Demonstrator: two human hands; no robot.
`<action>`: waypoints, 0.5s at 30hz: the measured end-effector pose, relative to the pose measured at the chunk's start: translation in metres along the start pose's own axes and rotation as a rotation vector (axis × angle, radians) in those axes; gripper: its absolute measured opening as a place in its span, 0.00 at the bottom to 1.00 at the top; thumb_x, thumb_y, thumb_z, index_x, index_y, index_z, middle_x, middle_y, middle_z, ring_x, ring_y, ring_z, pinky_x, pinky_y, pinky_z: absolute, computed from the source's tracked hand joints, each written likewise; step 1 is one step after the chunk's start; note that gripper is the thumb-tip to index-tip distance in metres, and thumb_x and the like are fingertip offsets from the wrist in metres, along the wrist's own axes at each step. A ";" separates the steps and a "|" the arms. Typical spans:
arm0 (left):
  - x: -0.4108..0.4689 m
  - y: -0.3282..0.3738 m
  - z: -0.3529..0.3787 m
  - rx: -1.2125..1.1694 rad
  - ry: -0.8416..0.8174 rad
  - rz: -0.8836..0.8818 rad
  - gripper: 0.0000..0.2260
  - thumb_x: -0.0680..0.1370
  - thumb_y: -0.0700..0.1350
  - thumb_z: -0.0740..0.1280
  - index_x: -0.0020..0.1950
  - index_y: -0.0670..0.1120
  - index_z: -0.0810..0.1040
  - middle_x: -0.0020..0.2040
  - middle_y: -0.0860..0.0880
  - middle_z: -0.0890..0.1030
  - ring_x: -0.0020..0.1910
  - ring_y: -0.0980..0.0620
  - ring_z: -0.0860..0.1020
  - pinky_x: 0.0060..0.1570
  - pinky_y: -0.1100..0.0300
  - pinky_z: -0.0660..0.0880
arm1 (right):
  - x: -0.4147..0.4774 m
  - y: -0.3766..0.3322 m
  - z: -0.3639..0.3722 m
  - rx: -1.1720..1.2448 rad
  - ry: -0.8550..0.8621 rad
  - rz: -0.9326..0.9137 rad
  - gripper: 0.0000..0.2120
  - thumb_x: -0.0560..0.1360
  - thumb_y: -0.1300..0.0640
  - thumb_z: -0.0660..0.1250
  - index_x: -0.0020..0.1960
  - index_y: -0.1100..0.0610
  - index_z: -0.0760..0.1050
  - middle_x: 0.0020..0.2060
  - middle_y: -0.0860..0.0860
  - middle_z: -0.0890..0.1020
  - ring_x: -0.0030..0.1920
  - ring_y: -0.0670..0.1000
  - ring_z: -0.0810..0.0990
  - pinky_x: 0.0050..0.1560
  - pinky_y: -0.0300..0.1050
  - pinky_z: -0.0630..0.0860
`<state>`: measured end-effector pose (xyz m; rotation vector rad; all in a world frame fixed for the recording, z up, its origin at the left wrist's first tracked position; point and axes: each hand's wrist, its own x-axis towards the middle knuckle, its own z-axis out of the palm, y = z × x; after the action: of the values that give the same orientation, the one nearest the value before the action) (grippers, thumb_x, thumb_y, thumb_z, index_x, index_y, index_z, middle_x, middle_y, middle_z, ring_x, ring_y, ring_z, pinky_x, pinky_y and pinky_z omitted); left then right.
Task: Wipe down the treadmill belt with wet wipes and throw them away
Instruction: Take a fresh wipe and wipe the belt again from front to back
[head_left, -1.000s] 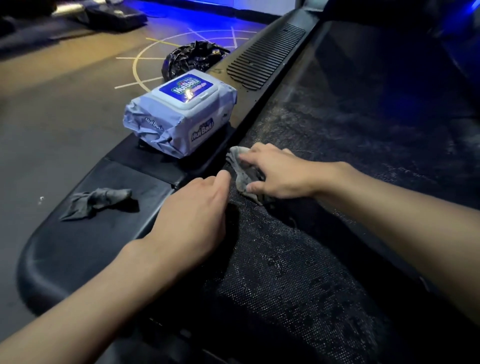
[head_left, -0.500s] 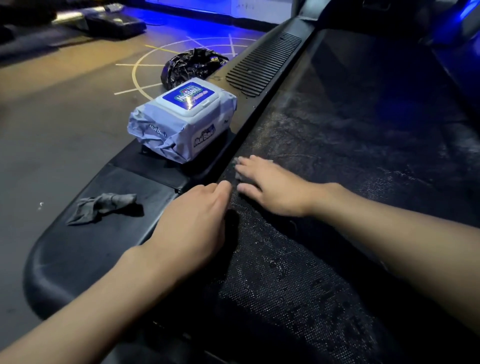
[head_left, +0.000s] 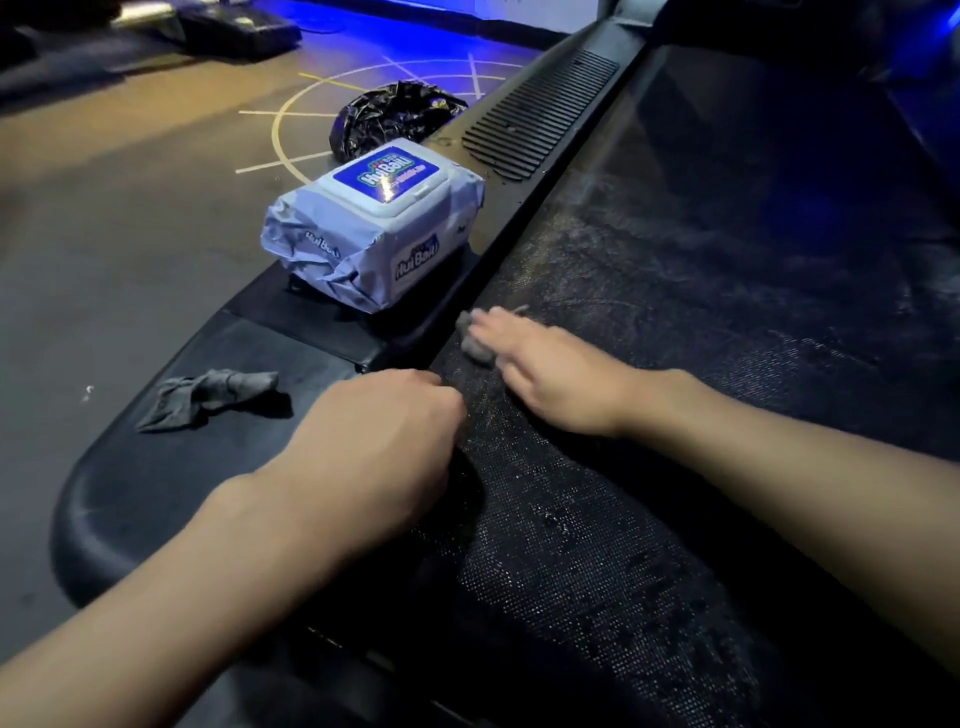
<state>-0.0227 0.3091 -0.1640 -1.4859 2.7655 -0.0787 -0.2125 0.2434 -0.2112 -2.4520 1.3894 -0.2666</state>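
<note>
One used wipe (head_left: 208, 396) on side rail (head_left: 156, 488), wipes pack (head_left: 374, 234) beyond, bag (head_left: 395, 119) behind

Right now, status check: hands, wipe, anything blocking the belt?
Right hand flat, pressing grey wipe on belt near left edge. Left hand resting at belt edge, fingertips hidden. Wipes pack, used wipe on side rail, off belt.

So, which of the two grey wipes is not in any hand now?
The crumpled wipe on the black side rail, left of the left hand; the other wipe is under the right hand on the treadmill belt.
</note>
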 end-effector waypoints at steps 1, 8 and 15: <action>-0.001 0.000 -0.002 0.002 -0.021 0.006 0.06 0.76 0.46 0.61 0.48 0.48 0.76 0.46 0.52 0.76 0.50 0.49 0.80 0.43 0.53 0.77 | 0.004 -0.002 0.003 -0.006 0.028 0.039 0.25 0.81 0.63 0.54 0.77 0.61 0.58 0.78 0.56 0.57 0.78 0.53 0.53 0.74 0.38 0.44; -0.008 0.009 -0.021 0.182 -0.093 0.017 0.03 0.79 0.46 0.58 0.47 0.50 0.70 0.44 0.52 0.73 0.50 0.47 0.80 0.37 0.57 0.66 | -0.034 -0.030 0.010 0.024 -0.058 -0.299 0.24 0.78 0.66 0.60 0.74 0.61 0.66 0.75 0.55 0.66 0.76 0.50 0.59 0.77 0.45 0.50; -0.010 0.012 -0.010 0.125 -0.088 0.071 0.08 0.78 0.47 0.59 0.54 0.51 0.75 0.53 0.51 0.79 0.53 0.50 0.80 0.39 0.57 0.71 | -0.057 -0.034 0.015 0.063 -0.040 -0.193 0.27 0.76 0.67 0.60 0.74 0.59 0.66 0.76 0.52 0.64 0.77 0.49 0.57 0.77 0.38 0.45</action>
<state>-0.0272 0.3242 -0.1545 -1.3276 2.6866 -0.1783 -0.2104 0.3113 -0.2135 -2.5272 1.1117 -0.2985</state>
